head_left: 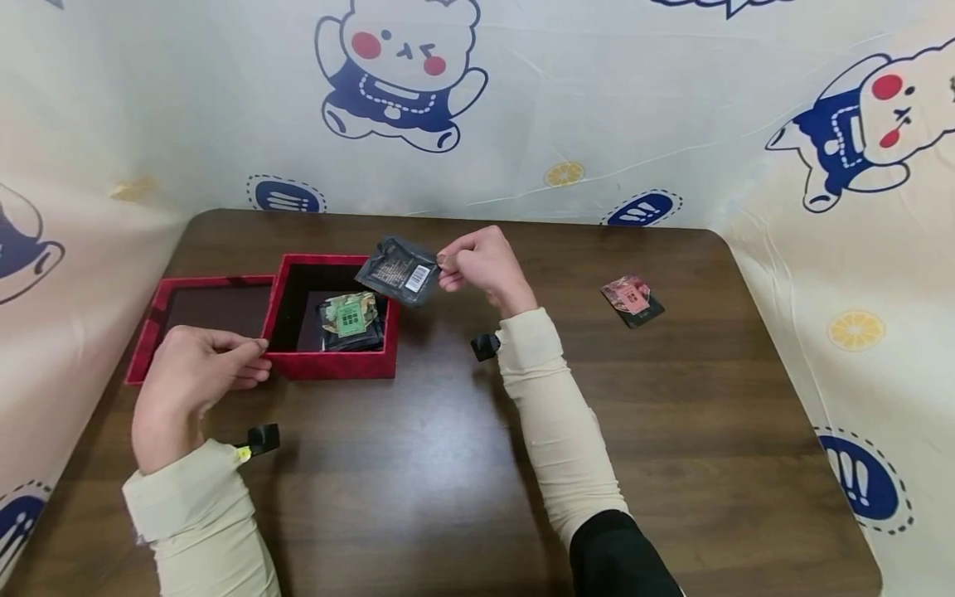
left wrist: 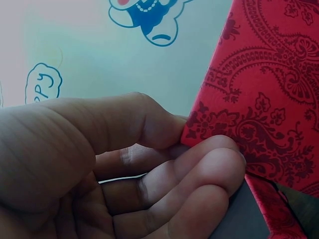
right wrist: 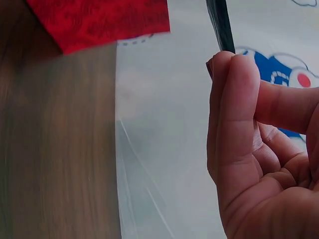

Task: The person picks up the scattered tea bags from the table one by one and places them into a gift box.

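A red patterned box [head_left: 343,366] stands uncovered on the table, with a black sachet bearing a green label [head_left: 351,315] inside. My left hand [head_left: 197,365] grips the box's near left corner; in the left wrist view its thumb and fingers meet at that red corner. Between thumb and fingertips my right hand [head_left: 481,264] pinches the edge of another black sachet [head_left: 395,270], whose barcode side faces up. This sachet hangs over the far right part of the box. From the right wrist view it appears edge-on as a thin dark strip [right wrist: 222,25].
Left of the box lies a red-rimmed lid [head_left: 216,303], dark inside, partly behind my left hand. A sachet with a pink label [head_left: 632,300] lies on the right side of the brown wooden table [head_left: 418,481]. A printed cloth [head_left: 537,108] surrounds the table's back and sides.
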Demonstrator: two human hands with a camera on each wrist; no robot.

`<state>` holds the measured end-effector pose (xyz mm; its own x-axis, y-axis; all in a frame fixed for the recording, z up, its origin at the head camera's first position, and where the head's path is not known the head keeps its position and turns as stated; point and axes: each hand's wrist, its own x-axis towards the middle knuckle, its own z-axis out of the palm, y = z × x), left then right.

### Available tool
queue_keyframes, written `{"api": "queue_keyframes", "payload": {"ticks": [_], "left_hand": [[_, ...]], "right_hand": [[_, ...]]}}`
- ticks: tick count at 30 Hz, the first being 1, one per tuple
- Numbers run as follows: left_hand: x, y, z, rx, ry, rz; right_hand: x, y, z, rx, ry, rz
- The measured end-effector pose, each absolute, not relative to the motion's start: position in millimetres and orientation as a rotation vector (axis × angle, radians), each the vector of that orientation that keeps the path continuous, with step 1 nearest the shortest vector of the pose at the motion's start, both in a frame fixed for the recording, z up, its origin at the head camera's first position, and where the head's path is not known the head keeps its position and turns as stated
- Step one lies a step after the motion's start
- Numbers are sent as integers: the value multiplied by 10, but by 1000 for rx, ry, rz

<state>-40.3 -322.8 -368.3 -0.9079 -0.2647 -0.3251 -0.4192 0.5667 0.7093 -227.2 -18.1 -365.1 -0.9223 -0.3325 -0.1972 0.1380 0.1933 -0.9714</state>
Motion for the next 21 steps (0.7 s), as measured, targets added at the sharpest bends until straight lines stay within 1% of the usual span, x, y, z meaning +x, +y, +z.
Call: {"api": "queue_keyframes", "payload": {"ticks": [8,14,21], "left_hand": [[-405,-3218,-3679,-583,2610,1274],[-399,-3227,-3685,-579,2605,1286],[-395,-3263,-3678,-562,2621,1264]], "right_hand": [[-2136,-672,-3604,-267,2145,-1598],[-2057,-834,-3595,-267,2231,-1522],[-2001,-942,-3574,-516,2441,-1299]]}}
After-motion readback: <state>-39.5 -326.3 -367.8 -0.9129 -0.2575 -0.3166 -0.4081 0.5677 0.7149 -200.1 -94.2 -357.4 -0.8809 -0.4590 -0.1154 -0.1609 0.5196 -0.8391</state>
